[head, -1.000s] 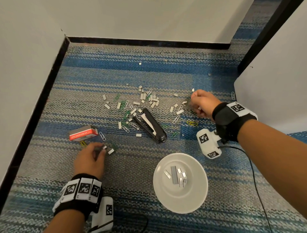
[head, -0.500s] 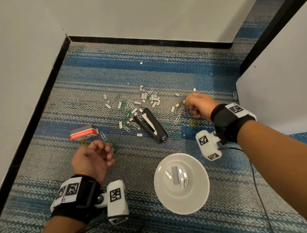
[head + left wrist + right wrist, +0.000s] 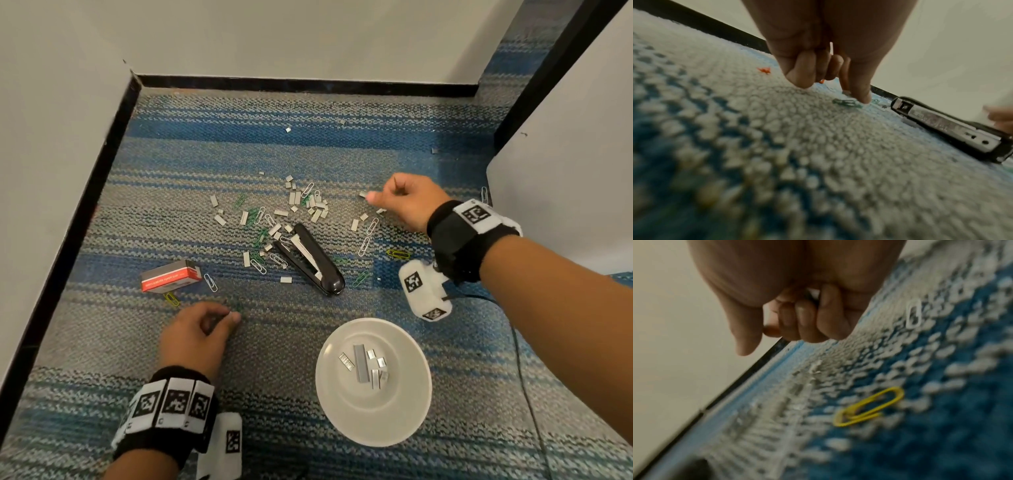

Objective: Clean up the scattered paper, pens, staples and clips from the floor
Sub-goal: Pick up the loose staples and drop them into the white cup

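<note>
Staple strips and paper clips point(image 3: 294, 205) lie scattered on the striped carpet around a black stapler point(image 3: 308, 263). My left hand point(image 3: 226, 317) is down on the carpet with fingers curled. In the left wrist view its forefinger tip point(image 3: 863, 99) touches a green clip point(image 3: 846, 103), the thumb apart from it; whether the palm holds anything is hidden. My right hand point(image 3: 380, 197) is a fist with the thumb out, beside a staple strip point(image 3: 363, 194). In the right wrist view its curled fingers point(image 3: 807, 321) close round something pale, seemingly staples. A white plate point(image 3: 342, 411) holds several staple strips point(image 3: 363, 366).
A red staple box point(image 3: 169, 275) lies left of the stapler. A yellow clip point(image 3: 397, 254) lies below my right hand, a white clip point(image 3: 484, 195) by the right partition point(image 3: 565, 171). Walls close off the left and back. A black cable point(image 3: 524, 359) runs along the right.
My left hand lifted from the staples near the box, turned over, then came back down on the carpet by the green clip. My right hand shifted slightly left, still a fist.
</note>
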`<state>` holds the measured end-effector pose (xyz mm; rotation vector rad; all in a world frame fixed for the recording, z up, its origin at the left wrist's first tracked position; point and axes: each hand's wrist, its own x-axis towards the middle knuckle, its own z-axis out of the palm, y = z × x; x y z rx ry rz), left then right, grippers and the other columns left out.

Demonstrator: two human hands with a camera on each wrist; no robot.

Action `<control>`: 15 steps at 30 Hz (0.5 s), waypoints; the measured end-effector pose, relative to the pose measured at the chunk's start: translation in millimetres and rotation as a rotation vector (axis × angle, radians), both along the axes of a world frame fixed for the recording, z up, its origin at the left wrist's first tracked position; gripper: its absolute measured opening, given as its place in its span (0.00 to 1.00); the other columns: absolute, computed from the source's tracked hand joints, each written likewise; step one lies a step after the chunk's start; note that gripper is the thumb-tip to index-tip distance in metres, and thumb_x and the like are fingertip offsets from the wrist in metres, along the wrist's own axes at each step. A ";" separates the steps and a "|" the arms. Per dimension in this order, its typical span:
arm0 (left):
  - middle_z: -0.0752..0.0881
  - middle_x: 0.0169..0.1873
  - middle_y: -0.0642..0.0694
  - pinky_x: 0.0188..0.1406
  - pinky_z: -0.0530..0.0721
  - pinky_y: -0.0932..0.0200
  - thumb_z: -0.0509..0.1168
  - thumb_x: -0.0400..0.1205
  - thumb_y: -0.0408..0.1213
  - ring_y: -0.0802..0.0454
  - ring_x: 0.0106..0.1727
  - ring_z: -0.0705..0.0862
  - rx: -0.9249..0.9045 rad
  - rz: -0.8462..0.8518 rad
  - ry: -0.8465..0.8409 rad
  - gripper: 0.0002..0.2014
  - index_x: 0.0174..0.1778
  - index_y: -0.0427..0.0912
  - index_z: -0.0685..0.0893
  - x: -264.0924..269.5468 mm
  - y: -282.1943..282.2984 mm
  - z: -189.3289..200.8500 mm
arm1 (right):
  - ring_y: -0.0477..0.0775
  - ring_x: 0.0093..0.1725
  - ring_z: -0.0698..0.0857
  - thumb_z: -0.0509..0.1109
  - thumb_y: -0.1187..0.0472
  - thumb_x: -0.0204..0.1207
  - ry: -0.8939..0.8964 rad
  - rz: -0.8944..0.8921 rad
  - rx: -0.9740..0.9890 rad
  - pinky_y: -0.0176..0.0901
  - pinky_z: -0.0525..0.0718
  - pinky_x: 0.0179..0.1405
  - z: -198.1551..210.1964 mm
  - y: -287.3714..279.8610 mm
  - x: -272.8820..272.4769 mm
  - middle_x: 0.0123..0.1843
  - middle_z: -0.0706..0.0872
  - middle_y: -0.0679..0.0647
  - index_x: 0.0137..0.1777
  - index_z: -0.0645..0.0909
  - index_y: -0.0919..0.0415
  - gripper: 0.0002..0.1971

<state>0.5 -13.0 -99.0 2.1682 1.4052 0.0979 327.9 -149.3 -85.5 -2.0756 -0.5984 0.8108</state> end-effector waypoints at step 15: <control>0.69 0.24 0.50 0.20 0.68 0.65 0.59 0.79 0.33 0.53 0.21 0.68 -0.595 0.175 -0.403 0.08 0.35 0.49 0.75 74.4 -14.4 14.8 | 0.53 0.45 0.82 0.74 0.54 0.72 -0.335 0.314 -0.372 0.40 0.78 0.47 -11.2 15.6 -7.3 0.39 0.82 0.49 0.41 0.79 0.51 0.06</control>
